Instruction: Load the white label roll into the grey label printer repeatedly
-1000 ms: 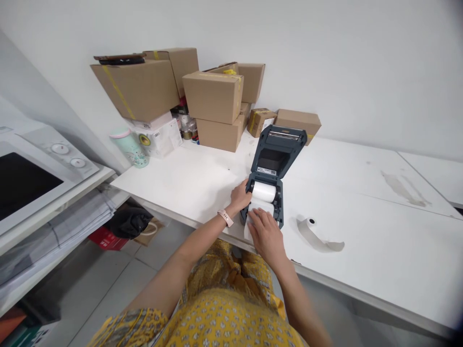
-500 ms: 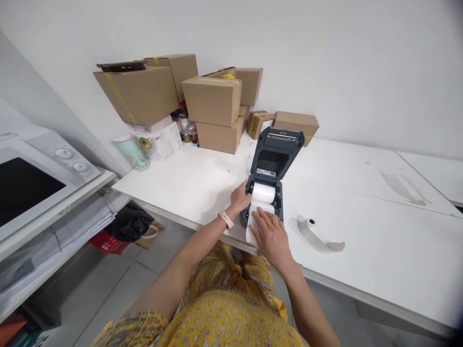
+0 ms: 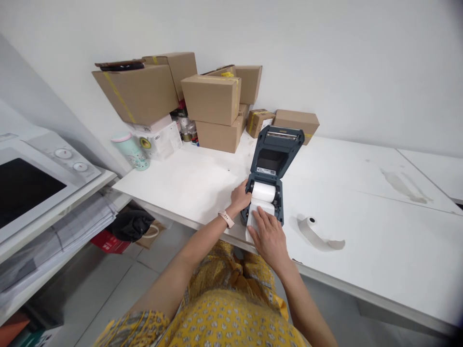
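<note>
Head view: near centre, the open printer point(image 3: 280, 193) contains a white paper roll point(image 3: 264, 192). The left hand point(image 3: 240, 196) grips its side; the right hand point(image 3: 269, 235), fingers slightly spread, presses the loose strip point(image 3: 253, 222). Uneven pressure there could skew or crease the paper.

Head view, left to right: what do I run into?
Microwave → mint tumbler → pink wristband → open printer → loose paper roll → stain on the desktop.
</note>
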`<state>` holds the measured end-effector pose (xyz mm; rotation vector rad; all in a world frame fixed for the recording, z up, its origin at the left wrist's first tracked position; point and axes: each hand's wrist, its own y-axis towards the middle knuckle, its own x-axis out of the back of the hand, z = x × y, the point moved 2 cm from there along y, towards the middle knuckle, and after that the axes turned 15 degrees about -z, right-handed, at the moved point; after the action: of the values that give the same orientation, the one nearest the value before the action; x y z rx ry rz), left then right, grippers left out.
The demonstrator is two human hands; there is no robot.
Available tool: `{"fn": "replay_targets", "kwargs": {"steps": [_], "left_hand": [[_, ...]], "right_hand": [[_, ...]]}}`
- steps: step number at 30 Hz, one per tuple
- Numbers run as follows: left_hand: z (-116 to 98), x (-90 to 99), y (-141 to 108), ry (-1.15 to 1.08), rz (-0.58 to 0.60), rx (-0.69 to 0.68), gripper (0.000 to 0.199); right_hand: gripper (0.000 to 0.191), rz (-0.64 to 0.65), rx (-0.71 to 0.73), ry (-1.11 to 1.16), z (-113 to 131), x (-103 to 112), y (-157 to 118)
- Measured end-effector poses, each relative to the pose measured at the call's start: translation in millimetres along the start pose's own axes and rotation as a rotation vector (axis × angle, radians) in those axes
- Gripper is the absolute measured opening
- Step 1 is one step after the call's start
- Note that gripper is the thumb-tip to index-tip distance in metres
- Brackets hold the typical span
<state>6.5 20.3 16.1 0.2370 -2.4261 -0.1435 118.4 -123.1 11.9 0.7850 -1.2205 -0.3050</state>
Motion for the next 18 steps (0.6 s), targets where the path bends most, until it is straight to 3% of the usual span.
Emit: {"fn": "replay_targets", "kwargs": {"steps": [9,18], "left_hand": [[1.0,-0.8,0.0,-0.019,0.006,0.018,0.068],[-1.6,3.0,-3.6,-0.073,-0.006,-0.011,0.066]], "right_hand": [[0.037,-0.009,-0.057,-0.064,2.6,1.0,2.9],[0.043,0.046,-0.043,-0.09,1.9,5.1,4.2]]}}
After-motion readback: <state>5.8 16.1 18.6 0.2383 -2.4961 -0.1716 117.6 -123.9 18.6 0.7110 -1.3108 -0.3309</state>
